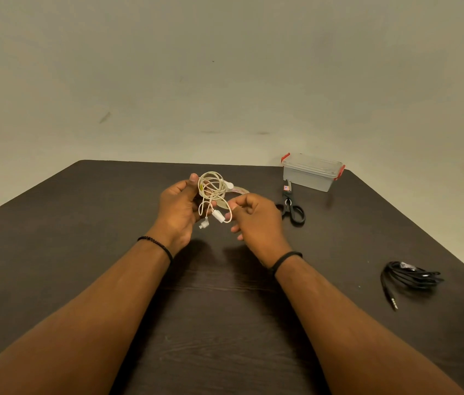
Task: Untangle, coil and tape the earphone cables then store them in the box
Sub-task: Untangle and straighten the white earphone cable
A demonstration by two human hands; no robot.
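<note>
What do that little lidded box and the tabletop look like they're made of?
The small clear box with red latches looks like translucent plastic: cloudy see-through walls, moulded clips. The dark brown table looks like wood or wood-grain laminate, matte, with faint grain streaks.

In front of me is a big dark brown table (219, 309) with wood lines in it, and its far edge meets a plain pale wall. A see-through plastic box (312, 172) with red clips sits at the far right corner, and its lid is on. Black scissors (292, 206) lie just beside the box, on the side nearer to me. A roll of clear tape (239, 192) lies flat near the middle. A bunch of black earphone cable (408, 277) lies far off to my right, with its plug pointing toward me.
</note>
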